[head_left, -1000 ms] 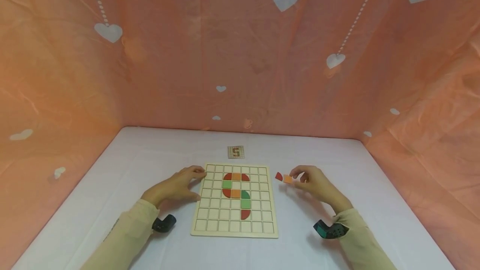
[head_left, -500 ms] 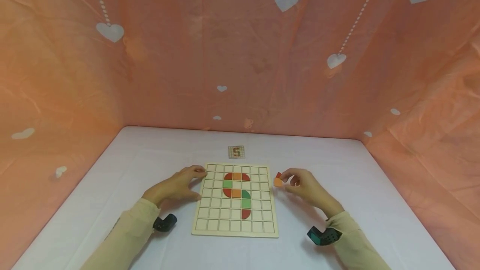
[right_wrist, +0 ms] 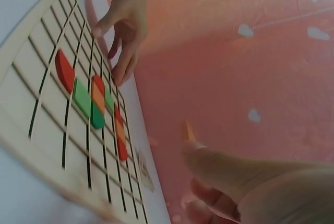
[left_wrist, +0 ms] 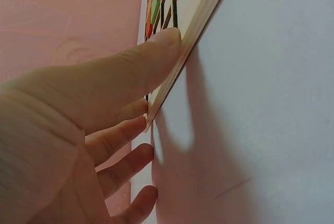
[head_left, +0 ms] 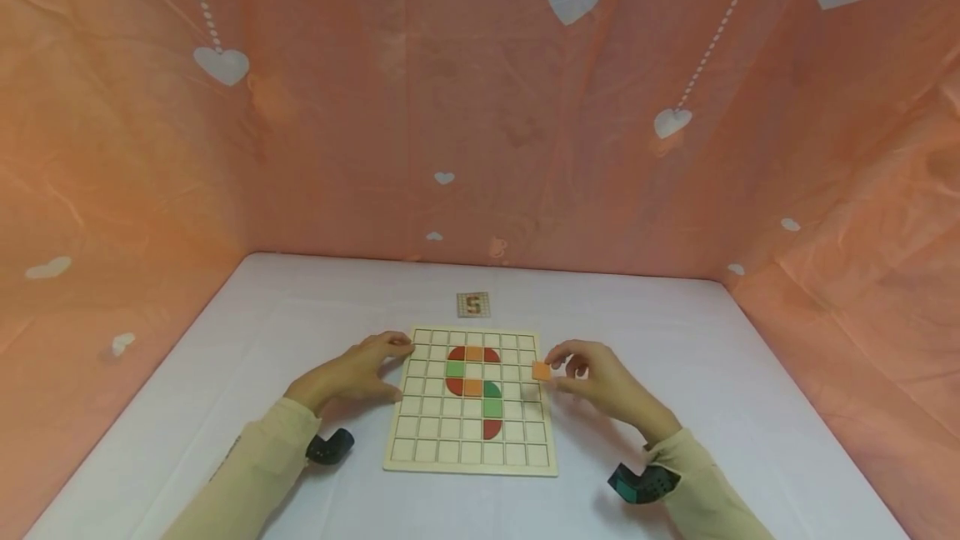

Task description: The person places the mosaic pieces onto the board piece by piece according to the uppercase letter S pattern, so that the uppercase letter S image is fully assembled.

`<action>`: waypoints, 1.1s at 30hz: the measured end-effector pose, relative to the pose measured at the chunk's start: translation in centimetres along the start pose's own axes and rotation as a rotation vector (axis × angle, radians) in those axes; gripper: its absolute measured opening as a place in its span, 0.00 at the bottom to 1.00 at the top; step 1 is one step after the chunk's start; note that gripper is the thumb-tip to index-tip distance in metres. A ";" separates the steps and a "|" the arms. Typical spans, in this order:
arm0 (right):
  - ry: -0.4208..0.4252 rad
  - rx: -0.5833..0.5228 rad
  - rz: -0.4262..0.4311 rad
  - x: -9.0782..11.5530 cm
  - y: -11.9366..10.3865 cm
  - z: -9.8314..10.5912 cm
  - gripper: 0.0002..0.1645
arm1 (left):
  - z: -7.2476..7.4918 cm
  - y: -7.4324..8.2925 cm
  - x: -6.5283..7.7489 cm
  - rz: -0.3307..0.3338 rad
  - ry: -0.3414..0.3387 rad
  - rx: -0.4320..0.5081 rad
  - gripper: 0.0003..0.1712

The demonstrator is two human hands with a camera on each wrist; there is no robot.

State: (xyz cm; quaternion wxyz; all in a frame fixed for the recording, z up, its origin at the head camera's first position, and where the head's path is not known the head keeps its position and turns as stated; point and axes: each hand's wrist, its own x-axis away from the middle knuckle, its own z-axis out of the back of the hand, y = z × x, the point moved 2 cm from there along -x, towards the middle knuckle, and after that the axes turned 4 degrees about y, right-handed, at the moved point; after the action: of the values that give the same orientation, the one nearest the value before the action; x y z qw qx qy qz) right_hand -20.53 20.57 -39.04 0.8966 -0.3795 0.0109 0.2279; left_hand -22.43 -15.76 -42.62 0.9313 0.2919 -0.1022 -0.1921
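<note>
A pale wooden grid board (head_left: 429, 449) lies on the table, with several red, orange and green tiles (head_left: 491, 408) set in its squares as part of an S shape. My left hand (head_left: 348, 375) is at the board's left edge; in the left wrist view its thumb (left_wrist: 167, 38) touches the edge and the other fingers reach out loosely. Between thumb and fingertips, my right hand (head_left: 603, 377) pinches an orange square tile (head_left: 541, 371), held over the board's right edge. That tile shows edge-on in the right wrist view.
A small card (head_left: 473, 304) printed with a gridded S lies behind the board. White cloth covers the table (head_left: 322, 290), and a pink curtain (head_left: 337, 148) with hearts surrounds it. Black devices sit at both wrists, the right one (head_left: 643, 483) partly green.
My right hand has moved left with the orange tile, from beside the board to over its right edge. The red quarter-round tile seen near it earlier is now hidden. My left hand stays put.
</note>
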 end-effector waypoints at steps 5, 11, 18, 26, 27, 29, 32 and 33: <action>-0.006 -0.013 0.052 -0.1 -1.4 -0.5 0.12 | 0.0 0.0 0.0 0.002 -0.006 -0.003 0.45; -0.024 -0.043 0.081 -0.3 -2.9 -1.6 0.13 | -0.1 0.0 0.0 0.001 -0.010 -0.007 0.45; -0.054 -0.060 0.091 -0.5 -4.0 -3.6 0.12 | 0.2 0.1 0.3 0.027 -0.007 0.027 0.45; -0.069 -0.065 0.089 -0.3 -4.4 -5.8 0.11 | 0.1 0.0 0.2 -0.006 -0.002 -0.003 0.45; -0.071 -0.062 0.092 -0.2 -4.5 -6.0 0.11 | 0.1 0.0 0.2 -0.013 -0.001 -0.007 0.45; -0.074 -0.046 0.096 -0.1 -4.5 -6.5 0.11 | 0.1 0.0 0.1 -0.019 -0.002 -0.010 0.45; -0.076 0.007 0.105 0.0 -4.5 -7.3 0.13 | 0.1 0.0 0.0 -0.021 -0.002 -0.009 0.45; -0.076 0.028 0.110 0.1 -4.6 -7.5 0.13 | 0.1 0.0 0.0 -0.023 -0.001 -0.011 0.45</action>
State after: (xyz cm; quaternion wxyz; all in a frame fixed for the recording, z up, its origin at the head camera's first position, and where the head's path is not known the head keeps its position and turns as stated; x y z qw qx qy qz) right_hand -17.38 12.67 -41.32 0.8878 -0.3568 0.0010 0.2907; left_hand -22.49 -15.77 -42.56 0.9306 0.2880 -0.0986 -0.2034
